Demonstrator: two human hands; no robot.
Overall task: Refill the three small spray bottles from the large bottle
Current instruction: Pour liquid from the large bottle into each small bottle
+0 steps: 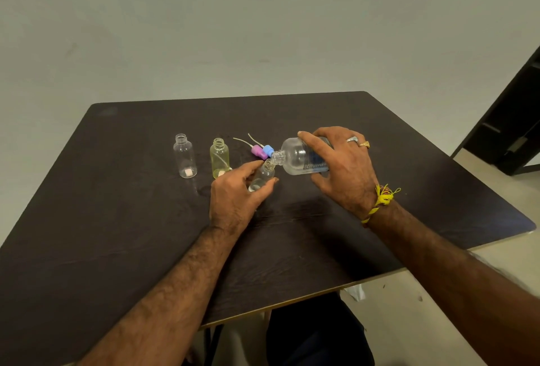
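Note:
My right hand [340, 168] grips the large clear bottle [295, 158], which is tipped on its side with its open neck pointing left. That neck sits right over the mouth of a small clear bottle [263, 176], which my left hand [236, 196] holds tilted just above the dark table [117, 219]; a little liquid shows in its bottom. Left of my hands stand two more uncapped small bottles: a clear one [185, 155] and a yellowish one [219, 158].
A pink spray cap [258, 151] and a blue spray cap [268, 149], each with a thin tube, lie behind the small bottles. The table's near edge runs diagonally at the lower right. A dark door frame [514, 120] stands at the far right.

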